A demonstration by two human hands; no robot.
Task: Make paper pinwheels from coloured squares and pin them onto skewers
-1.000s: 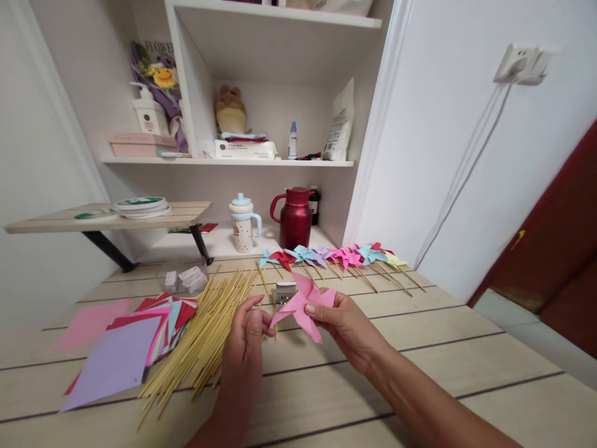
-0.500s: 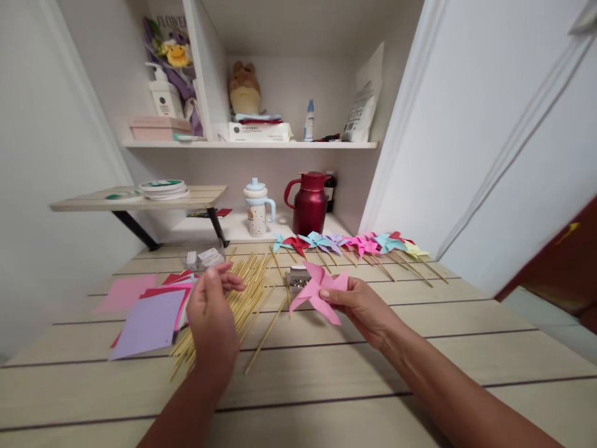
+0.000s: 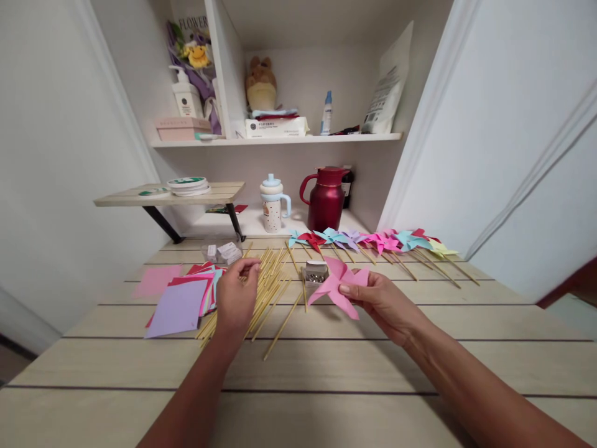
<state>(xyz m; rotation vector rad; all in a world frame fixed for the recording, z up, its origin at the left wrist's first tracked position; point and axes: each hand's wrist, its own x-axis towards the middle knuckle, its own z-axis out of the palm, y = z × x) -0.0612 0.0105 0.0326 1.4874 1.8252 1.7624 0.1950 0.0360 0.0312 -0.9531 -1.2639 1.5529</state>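
My right hand (image 3: 385, 305) pinches a pink paper pinwheel (image 3: 338, 287) at its centre, thumb on the front and fingers behind. The pinwheel is held above the table, partly in front of a small open box (image 3: 316, 274) of shiny metal pieces. My left hand (image 3: 237, 295) is over a heap of thin wooden sticks (image 3: 268, 292). Its fingers are curled together, and whatever they hold, if anything, is hidden. A single stick (image 3: 282, 328) lies apart to the right of the heap. To the left is a stack of coloured paper squares (image 3: 180, 305), lilac on top.
Finished pinwheels on sticks (image 3: 382, 241) lie in a row along the back right. Behind stand a spotted cup (image 3: 272, 208) and a red thermos jug (image 3: 325, 202). A small raised stand (image 3: 219, 194) and a clear box with white packets (image 3: 228, 252) are at back left.
My left hand has reached forward over the sticks, and its fingers, apart before, have curled together. The right hand keeps hold of the pinwheel. The whole view has shifted slightly.
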